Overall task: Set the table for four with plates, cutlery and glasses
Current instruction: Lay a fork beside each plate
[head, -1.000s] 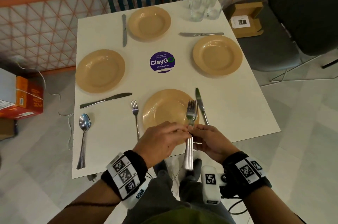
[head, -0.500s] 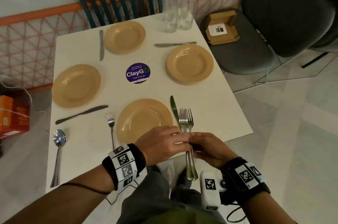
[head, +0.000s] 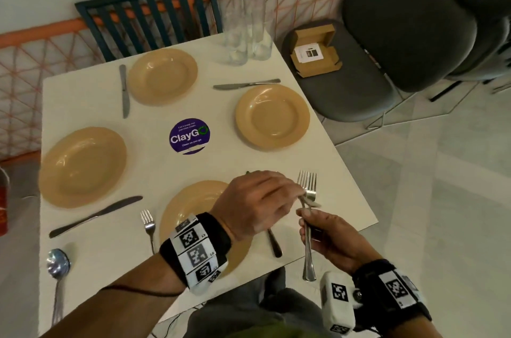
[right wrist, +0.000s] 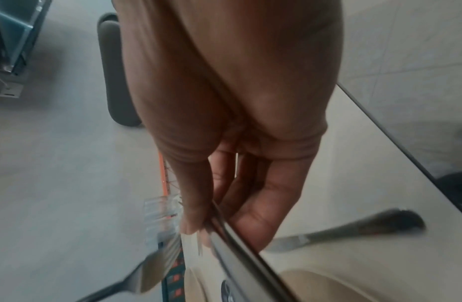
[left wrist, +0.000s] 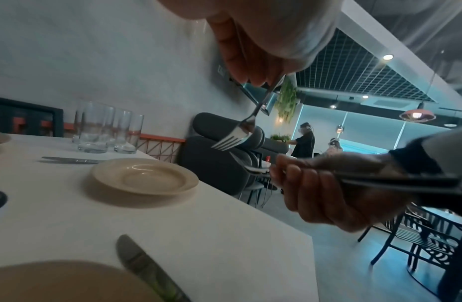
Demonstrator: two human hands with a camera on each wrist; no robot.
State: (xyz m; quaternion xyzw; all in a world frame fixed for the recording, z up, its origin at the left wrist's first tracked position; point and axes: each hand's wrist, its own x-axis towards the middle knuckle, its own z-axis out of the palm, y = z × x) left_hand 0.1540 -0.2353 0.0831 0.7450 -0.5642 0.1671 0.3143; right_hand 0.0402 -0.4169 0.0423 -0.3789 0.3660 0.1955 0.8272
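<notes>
We see one fork (head: 307, 185) pinched in the left hand (head: 257, 203) above the surface's (head: 318, 172) near right corner; the right hand (head: 331, 238) grips the remaining forks (head: 308, 257). The left hand hides much of the near knife (head: 274, 243) and near plate (head: 190, 207). Glasses (head: 246, 33) crowd the far corner.

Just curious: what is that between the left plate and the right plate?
A round purple ClayGo sticker on the table, between left plate and right plate; head view.
</notes>
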